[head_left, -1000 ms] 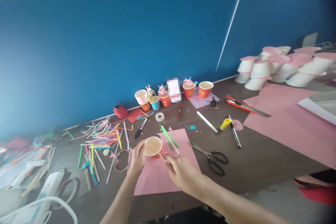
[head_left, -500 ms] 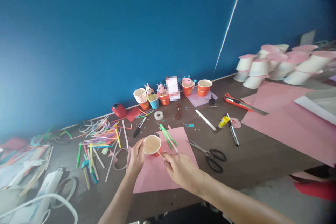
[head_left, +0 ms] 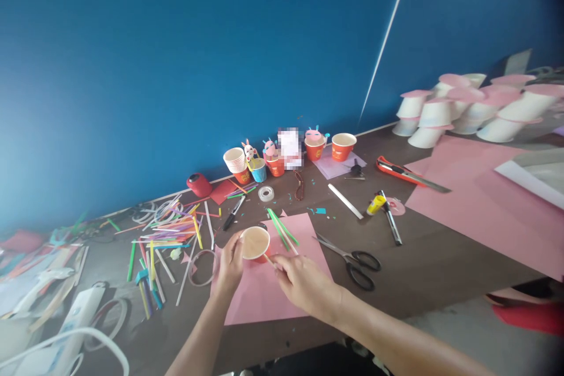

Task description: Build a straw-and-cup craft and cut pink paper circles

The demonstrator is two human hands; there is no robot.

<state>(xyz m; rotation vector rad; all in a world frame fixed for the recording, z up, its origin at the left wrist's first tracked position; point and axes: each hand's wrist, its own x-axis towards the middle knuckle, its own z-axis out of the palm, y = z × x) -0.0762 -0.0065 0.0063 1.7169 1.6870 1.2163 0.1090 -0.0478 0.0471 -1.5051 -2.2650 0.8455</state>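
My left hand (head_left: 230, 262) is closed around the left side of a red paper cup (head_left: 255, 243) with a pale inside, its mouth tilted toward me. In my right hand (head_left: 299, 281) a thin, pale stick (head_left: 269, 261) is pinched, its tip against or close to the cup's right side; what kind of stick it is I cannot make out. Under both hands lies a pink paper sheet (head_left: 255, 305). Green and white straws (head_left: 282, 228) rest on its far part. To the right, black-handled scissors (head_left: 352, 259) lie partly spread, their tips by the sheet's edge.
Loose coloured straws (head_left: 171, 229) and a tape roll (head_left: 203, 267) lie on the left. At the wall stand stacked cups (head_left: 235, 160) and decorated cups (head_left: 315, 147). A box cutter (head_left: 409, 175), pink paper (head_left: 476, 205) and white cups (head_left: 436, 117) occupy the right. A power strip (head_left: 81, 317) sits front left.
Almost nothing differs. The cup and both hands stay in nearly the same place, with the stick still at the cup's right side.
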